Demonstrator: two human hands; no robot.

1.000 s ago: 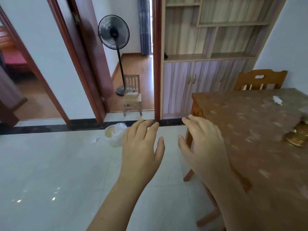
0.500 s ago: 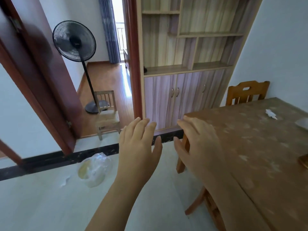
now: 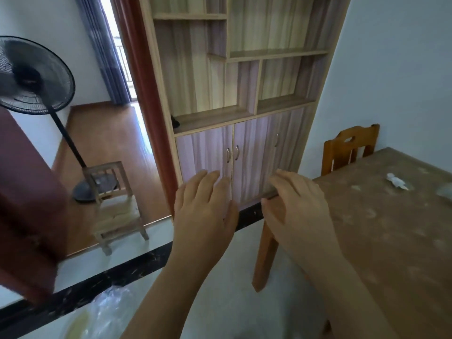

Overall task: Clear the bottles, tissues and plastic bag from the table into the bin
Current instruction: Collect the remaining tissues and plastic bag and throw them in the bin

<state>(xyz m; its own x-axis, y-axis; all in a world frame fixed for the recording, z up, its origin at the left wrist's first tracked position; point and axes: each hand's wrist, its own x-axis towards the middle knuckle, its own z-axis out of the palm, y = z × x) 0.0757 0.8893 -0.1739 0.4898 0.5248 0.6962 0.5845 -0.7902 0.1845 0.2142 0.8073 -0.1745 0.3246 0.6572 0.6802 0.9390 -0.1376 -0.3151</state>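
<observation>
My left hand [image 3: 204, 211] and my right hand [image 3: 297, 211] are held out in front of me, palms down, fingers apart, both holding nothing. The right hand hovers over the near left corner of the wooden table [image 3: 391, 241]. A crumpled white tissue [image 3: 396, 181] lies on the table's far side, well beyond my right hand. A clear plastic bag [image 3: 102, 316] with something yellowish in it lies on the tiled floor at the lower left. No bottles or bin are in view.
A wooden chair [image 3: 349, 148] stands at the table's far end against the wall. A small wooden stool [image 3: 115, 206] and a standing fan [image 3: 34, 77] are by the doorway at left. A cabinet [image 3: 244, 152] with shelves faces me.
The view has swung up and to the right and moved closer to the cabinet. The plastic bag has slid toward the bottom left. Both hands stay empty and spread.
</observation>
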